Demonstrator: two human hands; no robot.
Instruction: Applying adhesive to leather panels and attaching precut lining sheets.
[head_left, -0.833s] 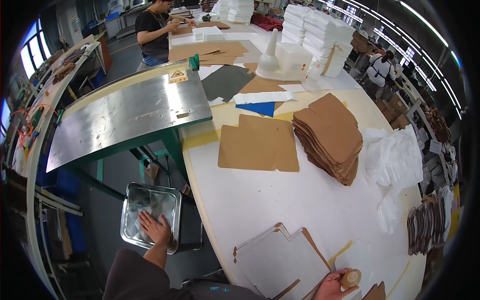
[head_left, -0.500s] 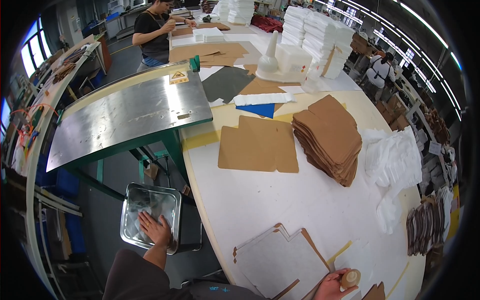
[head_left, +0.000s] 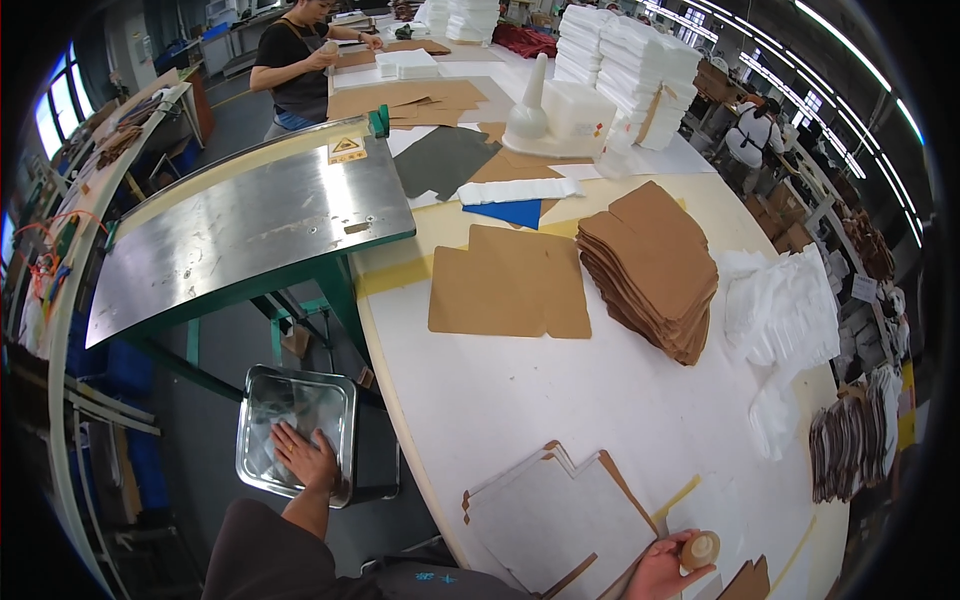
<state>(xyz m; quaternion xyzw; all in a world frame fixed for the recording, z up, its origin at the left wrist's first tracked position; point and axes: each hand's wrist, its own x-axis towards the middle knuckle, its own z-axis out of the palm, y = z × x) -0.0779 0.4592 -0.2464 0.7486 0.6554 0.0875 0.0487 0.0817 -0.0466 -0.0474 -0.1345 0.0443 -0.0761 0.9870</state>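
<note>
Metal tray [head_left: 262, 400] sited low at left, below worktop [head_left: 520, 390] edge, beside green-framed steel table [head_left: 240, 225]. Left hand [head_left: 305, 458] laid flat inside tray, fingers spread, nothing gripped; position unchanged from earlier frames. Grey card sheet [head_left: 560, 515] lying on worktop at near edge. Right hand [head_left: 672, 568] closed round small tan round object [head_left: 700, 550], likewise unmoved. No progress registered; pause judged.
</note>
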